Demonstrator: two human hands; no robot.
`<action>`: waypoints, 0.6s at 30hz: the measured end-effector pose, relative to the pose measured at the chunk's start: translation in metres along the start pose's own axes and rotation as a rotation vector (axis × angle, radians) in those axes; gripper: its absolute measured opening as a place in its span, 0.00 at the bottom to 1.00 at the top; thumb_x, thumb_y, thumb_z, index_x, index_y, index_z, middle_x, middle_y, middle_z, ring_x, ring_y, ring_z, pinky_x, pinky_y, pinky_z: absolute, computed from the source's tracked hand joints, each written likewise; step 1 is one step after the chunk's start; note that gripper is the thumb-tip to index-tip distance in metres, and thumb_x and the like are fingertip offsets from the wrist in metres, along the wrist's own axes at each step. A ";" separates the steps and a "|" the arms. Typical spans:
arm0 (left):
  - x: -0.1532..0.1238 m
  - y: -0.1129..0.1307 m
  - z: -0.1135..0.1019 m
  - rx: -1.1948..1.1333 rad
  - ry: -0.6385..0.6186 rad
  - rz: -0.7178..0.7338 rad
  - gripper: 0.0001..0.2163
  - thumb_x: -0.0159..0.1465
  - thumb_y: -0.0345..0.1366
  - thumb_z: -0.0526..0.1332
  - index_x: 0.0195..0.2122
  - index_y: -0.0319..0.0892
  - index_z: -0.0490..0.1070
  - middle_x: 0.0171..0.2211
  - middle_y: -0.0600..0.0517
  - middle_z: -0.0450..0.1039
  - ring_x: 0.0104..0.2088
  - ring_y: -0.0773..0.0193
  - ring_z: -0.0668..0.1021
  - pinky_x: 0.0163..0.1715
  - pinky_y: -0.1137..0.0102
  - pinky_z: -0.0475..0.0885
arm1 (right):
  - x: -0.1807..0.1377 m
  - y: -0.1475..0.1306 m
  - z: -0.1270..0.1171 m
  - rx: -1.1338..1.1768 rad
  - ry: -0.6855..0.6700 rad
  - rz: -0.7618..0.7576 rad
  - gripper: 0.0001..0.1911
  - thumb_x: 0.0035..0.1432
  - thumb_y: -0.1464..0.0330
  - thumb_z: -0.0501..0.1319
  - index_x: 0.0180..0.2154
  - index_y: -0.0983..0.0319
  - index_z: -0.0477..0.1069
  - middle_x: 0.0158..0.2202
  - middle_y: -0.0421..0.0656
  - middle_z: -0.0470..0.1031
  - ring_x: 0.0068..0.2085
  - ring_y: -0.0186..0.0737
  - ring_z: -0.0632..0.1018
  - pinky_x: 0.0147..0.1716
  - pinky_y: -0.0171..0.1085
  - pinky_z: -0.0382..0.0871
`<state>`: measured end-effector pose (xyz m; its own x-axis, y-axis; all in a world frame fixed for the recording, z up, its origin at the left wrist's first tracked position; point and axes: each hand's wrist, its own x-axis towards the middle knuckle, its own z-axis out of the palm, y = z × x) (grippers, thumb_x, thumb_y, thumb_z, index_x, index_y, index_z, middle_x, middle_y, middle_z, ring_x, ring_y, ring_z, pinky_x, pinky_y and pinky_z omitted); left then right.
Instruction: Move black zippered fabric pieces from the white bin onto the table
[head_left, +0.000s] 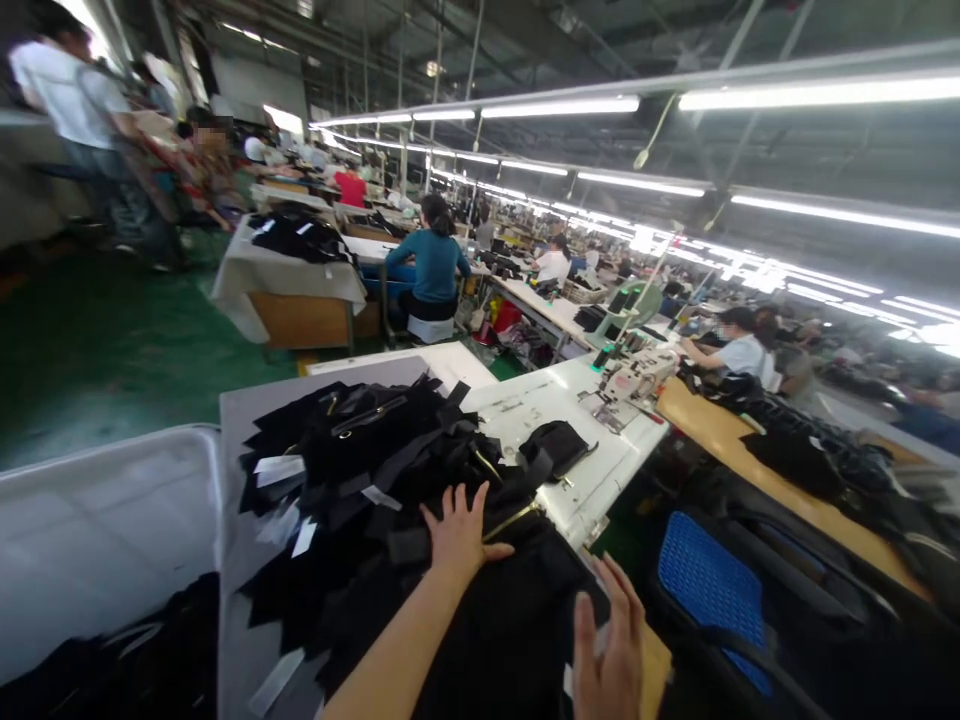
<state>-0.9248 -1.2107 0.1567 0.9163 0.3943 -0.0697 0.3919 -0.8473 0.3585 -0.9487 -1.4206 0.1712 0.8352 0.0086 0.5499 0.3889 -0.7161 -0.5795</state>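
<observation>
The left hand lies flat, fingers spread, on the black fabric pile heaped along the worktop's near right edge; the right hand hovers open, holding nothing. Best to press evenly, keeping the stack from sliding off that edge.

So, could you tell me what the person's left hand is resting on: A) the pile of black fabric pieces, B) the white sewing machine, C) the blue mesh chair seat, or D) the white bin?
A: the left hand lies flat, fingers spread, on the pile of black fabric pieces.
</observation>
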 end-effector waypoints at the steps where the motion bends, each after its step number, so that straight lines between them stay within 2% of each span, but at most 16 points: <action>1: 0.004 0.003 0.000 -0.012 0.014 -0.011 0.47 0.51 0.60 0.69 0.68 0.52 0.53 0.66 0.38 0.55 0.66 0.38 0.56 0.58 0.29 0.47 | -0.006 -0.002 0.019 -0.007 -0.055 -0.040 0.29 0.66 0.51 0.52 0.59 0.61 0.66 0.62 0.54 0.64 0.63 0.57 0.66 0.59 0.57 0.61; 2: 0.007 0.005 0.000 -0.025 0.026 -0.019 0.46 0.51 0.60 0.69 0.68 0.51 0.54 0.66 0.37 0.56 0.66 0.37 0.57 0.58 0.29 0.47 | -0.014 -0.003 0.041 -0.015 -0.120 -0.067 0.29 0.66 0.51 0.52 0.61 0.60 0.64 0.65 0.53 0.60 0.66 0.58 0.61 0.62 0.60 0.57; 4: 0.012 0.006 0.000 -0.056 0.044 -0.019 0.45 0.53 0.60 0.68 0.68 0.50 0.55 0.66 0.36 0.56 0.66 0.37 0.56 0.58 0.29 0.46 | -0.034 -0.002 0.089 0.025 -0.158 -0.031 0.31 0.68 0.51 0.46 0.62 0.63 0.63 0.64 0.56 0.62 0.66 0.58 0.61 0.59 0.61 0.59; 5: 0.012 0.005 0.000 -0.074 0.047 -0.007 0.44 0.54 0.60 0.67 0.68 0.49 0.54 0.66 0.36 0.55 0.66 0.37 0.55 0.59 0.29 0.46 | -0.042 0.001 0.108 0.061 -0.169 0.013 0.32 0.69 0.51 0.43 0.64 0.65 0.60 0.65 0.57 0.59 0.67 0.57 0.59 0.60 0.61 0.58; 7: 0.010 -0.003 -0.002 -0.119 0.031 0.051 0.42 0.58 0.59 0.65 0.69 0.49 0.52 0.66 0.35 0.54 0.67 0.38 0.53 0.59 0.29 0.45 | -0.051 0.008 0.127 0.106 -0.233 0.070 0.32 0.70 0.53 0.43 0.67 0.64 0.55 0.69 0.55 0.53 0.69 0.54 0.53 0.64 0.59 0.54; 9: 0.003 -0.015 -0.009 -0.176 0.001 0.146 0.38 0.63 0.57 0.61 0.69 0.47 0.50 0.67 0.37 0.54 0.68 0.42 0.54 0.61 0.33 0.49 | -0.049 0.017 0.113 0.132 -0.330 0.097 0.31 0.70 0.55 0.44 0.68 0.61 0.51 0.71 0.51 0.48 0.70 0.49 0.51 0.65 0.56 0.53; 12: -0.024 -0.041 -0.032 -0.263 0.035 0.273 0.31 0.68 0.49 0.57 0.69 0.46 0.50 0.70 0.42 0.44 0.70 0.51 0.49 0.66 0.47 0.50 | -0.048 0.034 0.050 0.077 -0.398 0.088 0.30 0.69 0.55 0.47 0.67 0.59 0.53 0.71 0.50 0.48 0.70 0.48 0.54 0.66 0.54 0.52; 14: -0.056 -0.062 -0.048 -0.321 0.171 0.297 0.26 0.70 0.45 0.54 0.67 0.45 0.53 0.71 0.45 0.41 0.70 0.54 0.47 0.68 0.50 0.46 | -0.065 0.049 0.007 -0.026 -0.324 0.139 0.30 0.69 0.53 0.47 0.66 0.60 0.56 0.69 0.51 0.52 0.69 0.51 0.55 0.66 0.57 0.49; 15: -0.076 -0.074 -0.053 -0.378 0.313 0.317 0.24 0.70 0.45 0.54 0.65 0.45 0.57 0.69 0.46 0.47 0.69 0.53 0.52 0.68 0.52 0.50 | -0.081 0.055 -0.008 -0.077 -0.274 0.204 0.31 0.68 0.52 0.47 0.65 0.61 0.58 0.69 0.53 0.54 0.69 0.53 0.56 0.65 0.58 0.49; 16: -0.098 -0.088 -0.055 -0.420 0.435 0.291 0.22 0.70 0.45 0.54 0.63 0.46 0.60 0.67 0.46 0.52 0.67 0.53 0.58 0.67 0.53 0.55 | -0.100 0.060 -0.018 -0.113 -0.237 0.289 0.33 0.68 0.50 0.46 0.65 0.63 0.58 0.68 0.55 0.55 0.68 0.56 0.57 0.64 0.59 0.51; 18: -0.148 -0.118 -0.048 -0.432 0.487 0.149 0.20 0.70 0.45 0.55 0.62 0.48 0.62 0.64 0.47 0.58 0.63 0.52 0.64 0.65 0.53 0.60 | -0.139 0.065 -0.016 -0.146 -0.230 0.463 0.40 0.67 0.46 0.42 0.63 0.70 0.60 0.65 0.62 0.57 0.66 0.61 0.60 0.61 0.61 0.57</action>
<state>-1.1108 -1.1522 0.1689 0.7766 0.4858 0.4012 0.1030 -0.7261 0.6798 -1.0463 -1.4794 0.0670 0.9765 -0.1906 0.1011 -0.0849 -0.7705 -0.6318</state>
